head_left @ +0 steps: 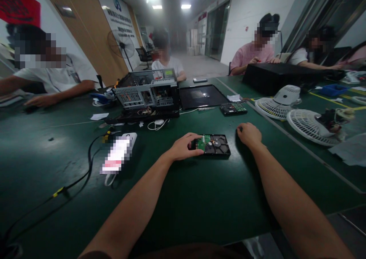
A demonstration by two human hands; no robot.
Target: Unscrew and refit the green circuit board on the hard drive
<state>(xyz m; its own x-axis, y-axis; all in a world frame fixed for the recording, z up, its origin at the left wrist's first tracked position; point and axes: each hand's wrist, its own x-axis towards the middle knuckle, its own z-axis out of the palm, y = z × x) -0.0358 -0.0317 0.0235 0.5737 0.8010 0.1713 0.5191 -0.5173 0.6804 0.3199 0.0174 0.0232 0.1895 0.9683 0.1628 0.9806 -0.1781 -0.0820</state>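
Note:
A hard drive (pixel 219 144) lies on the green table with its green circuit board facing up. My left hand (pixel 184 146) grips its left end, thumb on the near edge and fingers on the far edge. To the right of the drive, my right hand (pixel 250 135) rests on the table with its fingers curled closed. Whatever those fingers may hold is hidden or too small to name. Farther back lies a second hard drive (pixel 233 109), apart from both hands.
An opened computer case (pixel 145 93) and a black panel (pixel 203 96) stand at the back. Fan parts (pixel 310 125) lie right, with a black box (pixel 280 78) beyond. A phone (pixel 118 154) and cables (pixel 90 156) are left. Several people sit around the table.

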